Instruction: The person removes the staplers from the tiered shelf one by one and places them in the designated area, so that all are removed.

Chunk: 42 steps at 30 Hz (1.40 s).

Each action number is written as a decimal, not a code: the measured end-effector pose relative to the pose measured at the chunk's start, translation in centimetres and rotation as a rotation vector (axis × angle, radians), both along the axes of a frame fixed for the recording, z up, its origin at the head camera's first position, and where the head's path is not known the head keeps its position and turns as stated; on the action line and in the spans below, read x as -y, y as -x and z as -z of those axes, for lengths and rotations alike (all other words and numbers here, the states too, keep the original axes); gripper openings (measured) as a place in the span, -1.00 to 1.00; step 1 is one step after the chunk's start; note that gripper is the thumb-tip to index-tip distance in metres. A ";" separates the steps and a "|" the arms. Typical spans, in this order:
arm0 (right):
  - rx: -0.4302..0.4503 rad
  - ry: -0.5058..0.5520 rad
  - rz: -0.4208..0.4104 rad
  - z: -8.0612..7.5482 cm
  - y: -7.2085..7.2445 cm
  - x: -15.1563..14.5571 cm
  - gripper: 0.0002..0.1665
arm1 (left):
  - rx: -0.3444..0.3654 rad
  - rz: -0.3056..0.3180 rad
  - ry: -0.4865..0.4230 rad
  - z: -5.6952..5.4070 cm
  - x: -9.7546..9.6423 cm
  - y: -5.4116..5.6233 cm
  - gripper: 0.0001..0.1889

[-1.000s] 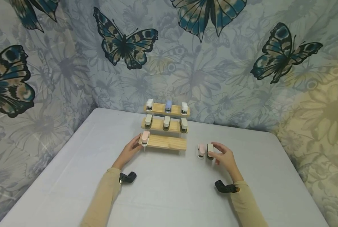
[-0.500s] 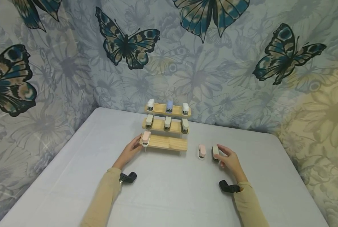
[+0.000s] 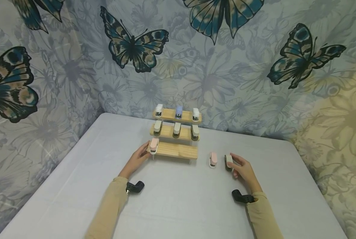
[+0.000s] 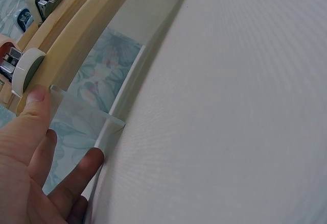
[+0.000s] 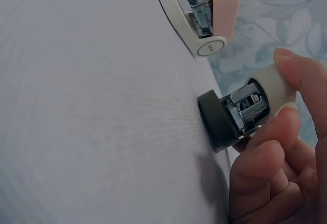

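Observation:
My right hand (image 3: 242, 167) pinches a small cream stapler with a dark green base (image 5: 212, 119) between thumb and fingers, its base right at the white tabletop. To its left stands a pink-and-white mini stapler (image 3: 213, 159), apart from it and untouched. At the left end of a three-tier wooden display rack (image 3: 178, 151) is my left hand (image 3: 136, 159). Its thumb touches the bottom shelf's edge in the left wrist view, and the other fingers lie loosely by the clear acrylic leg (image 4: 76, 109). Beside that thumb, another pink stapler (image 3: 154, 145) sits on the shelf.
Three cream-and-dark staplers stand on the middle shelf (image 3: 167, 132). The top shelf (image 3: 169, 114) carries two white staplers and a blue stapler (image 3: 179, 112) between them. Behind the white-covered table (image 3: 178, 205) rises a butterfly-patterned backdrop (image 3: 208, 79).
My right hand has moved the cream stapler rightward, widening the gap to the pink stapler on the table. My left hand has stayed at the rack's end.

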State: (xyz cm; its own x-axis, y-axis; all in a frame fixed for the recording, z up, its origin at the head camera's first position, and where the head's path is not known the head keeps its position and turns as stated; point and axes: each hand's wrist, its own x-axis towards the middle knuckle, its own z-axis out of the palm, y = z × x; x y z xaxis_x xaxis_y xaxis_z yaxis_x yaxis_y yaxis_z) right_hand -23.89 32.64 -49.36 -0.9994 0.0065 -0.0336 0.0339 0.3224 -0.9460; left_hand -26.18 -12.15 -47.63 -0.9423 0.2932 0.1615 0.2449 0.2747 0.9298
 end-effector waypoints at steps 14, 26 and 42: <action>0.030 0.046 0.007 0.0 -0.5 -0.1 -0.19 | -0.006 -0.010 -0.018 3.2 0.8 1.7 -0.35; 0.046 0.064 -0.008 0.0 -1.2 0.3 -0.19 | -0.009 -0.006 -0.032 3.7 0.9 1.3 -0.36; 0.028 -0.101 0.030 -0.9 -1.3 0.3 -0.22 | 0.010 -0.009 -0.019 3.2 0.8 1.7 -0.35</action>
State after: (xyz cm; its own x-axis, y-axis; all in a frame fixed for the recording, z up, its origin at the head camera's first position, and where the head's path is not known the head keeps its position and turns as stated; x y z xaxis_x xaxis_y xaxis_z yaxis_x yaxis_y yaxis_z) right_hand -22.56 32.30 -48.47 -0.9974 0.0415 -0.0588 0.0707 0.4142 -0.9074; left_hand -27.84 -12.93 -50.78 -0.9466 0.2813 0.1574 0.2330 0.2597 0.9372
